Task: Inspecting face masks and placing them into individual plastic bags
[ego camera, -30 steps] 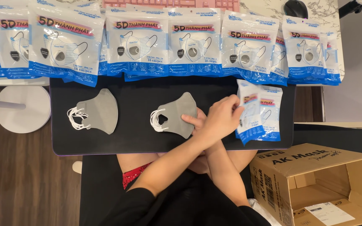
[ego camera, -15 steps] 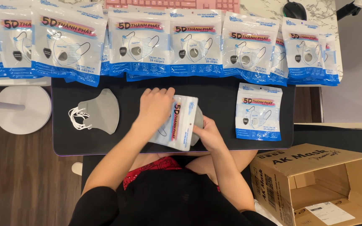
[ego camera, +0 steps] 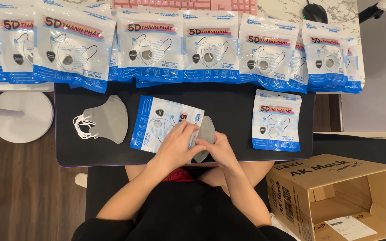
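Note:
My left hand [ego camera: 178,145] grips the open end of a white and blue plastic pouch [ego camera: 157,121] lying flat on the black mat [ego camera: 228,100]. A stack of grey face masks [ego camera: 205,134] sits in my right hand [ego camera: 222,149], its edge at the pouch's mouth. Another stack of grey masks [ego camera: 108,119] with white ear loops lies to the left on the mat. A second pouch [ego camera: 277,120] lies to the right.
A row of filled mask pouches [ego camera: 157,47] lines the mat's far edge. An open cardboard box [ego camera: 340,196] stands at the lower right. A white round stool base [ego camera: 21,117] is on the wooden floor at left. A pink keyboard [ego camera: 188,4] and black mouse [ego camera: 314,11] lie beyond.
My hands uncrossed. The left hand brought a pouch from the right pile to the middle and laid it flat; the right hand took up the middle mask stack and holds it at the pouch's mouth.

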